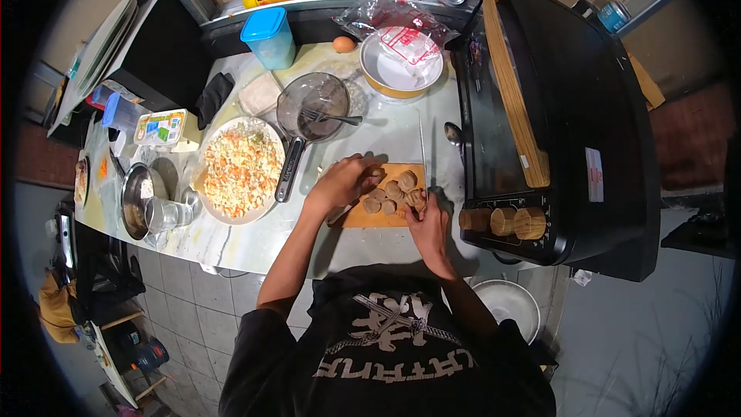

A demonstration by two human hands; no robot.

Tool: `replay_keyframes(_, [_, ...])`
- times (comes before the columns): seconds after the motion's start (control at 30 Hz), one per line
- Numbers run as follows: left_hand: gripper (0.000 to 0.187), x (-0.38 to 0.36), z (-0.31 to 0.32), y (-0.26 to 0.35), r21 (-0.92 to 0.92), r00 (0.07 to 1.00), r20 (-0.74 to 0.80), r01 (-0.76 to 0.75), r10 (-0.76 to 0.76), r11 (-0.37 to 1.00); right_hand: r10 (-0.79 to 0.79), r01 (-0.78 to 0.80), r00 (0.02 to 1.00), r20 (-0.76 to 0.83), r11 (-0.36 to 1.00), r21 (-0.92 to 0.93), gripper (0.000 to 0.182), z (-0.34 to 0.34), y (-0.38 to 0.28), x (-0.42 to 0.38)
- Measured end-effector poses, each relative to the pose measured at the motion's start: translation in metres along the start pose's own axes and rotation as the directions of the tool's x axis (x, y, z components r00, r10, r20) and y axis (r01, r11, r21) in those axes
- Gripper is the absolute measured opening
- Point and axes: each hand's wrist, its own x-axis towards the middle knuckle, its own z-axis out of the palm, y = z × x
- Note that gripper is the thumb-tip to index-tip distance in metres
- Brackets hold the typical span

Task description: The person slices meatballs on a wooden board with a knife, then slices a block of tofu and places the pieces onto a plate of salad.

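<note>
On the small wooden cutting board (377,220) lie several round, light-brown slices (394,189). My left hand (351,180) is at the board's upper left, its fingers closed round a brown piece (377,173). At the board's right edge, beside the slices, is my right hand (429,220). Its fingers are closed on a thin knife (424,147), whose blade points away from me. The handle is mostly hidden by the hand.
Left of the board are a pan (315,106) with a fork in it and a plate of chopped food (241,170). A white bowl (401,69) stands behind, with an egg (343,45) nearby. A spoon (453,133) and a black oven (587,123) are to the right.
</note>
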Motion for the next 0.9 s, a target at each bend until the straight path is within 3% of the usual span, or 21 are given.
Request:
replay_keyframes(0.1, [0.037,0.002,0.004,-0.003,0.019,1.000,0.019,-0.002,0.001,1.000,0.013,-0.014,1.000,0.009,1.000,0.018,0.032,-0.005,-0.005,0.001])
replay_keyframes(0.17, [0.037,0.004,0.005,-0.002,0.055,1.000,0.022,0.000,-0.001,0.998,0.207,-0.216,0.960,0.186,0.976,0.029,0.036,-0.008,-0.008,0.003])
replay_keyframes(0.37, [0.037,0.005,0.006,-0.003,-0.004,0.999,0.028,0.043,-0.043,0.999,0.088,-0.094,0.990,0.112,0.994,0.048,0.022,-0.007,-0.002,0.007])
replay_keyframes(0.47, [0.041,0.005,0.007,-0.003,0.043,0.998,0.058,0.036,-0.039,0.998,0.113,-0.127,0.989,0.100,0.982,0.140,0.020,-0.011,-0.005,0.012])
replay_keyframes(0.7, [0.041,0.007,0.010,-0.006,-0.026,0.999,0.028,-0.017,0.017,1.000,0.090,-0.097,0.995,0.048,0.981,0.169,0.020,-0.015,-0.005,0.010])
replay_keyframes(0.87, [0.039,0.019,-0.001,0.000,-0.112,0.999,0.042,-0.015,0.020,0.994,0.128,-0.160,0.982,0.138,0.952,0.260,0.024,-0.005,0.014,0.016])
replay_keyframes(0.9, [0.038,0.024,0.000,-0.004,-0.148,0.992,0.062,-0.098,0.108,0.984,0.127,-0.158,0.983,0.133,0.952,0.260,0.024,-0.007,0.012,0.019])
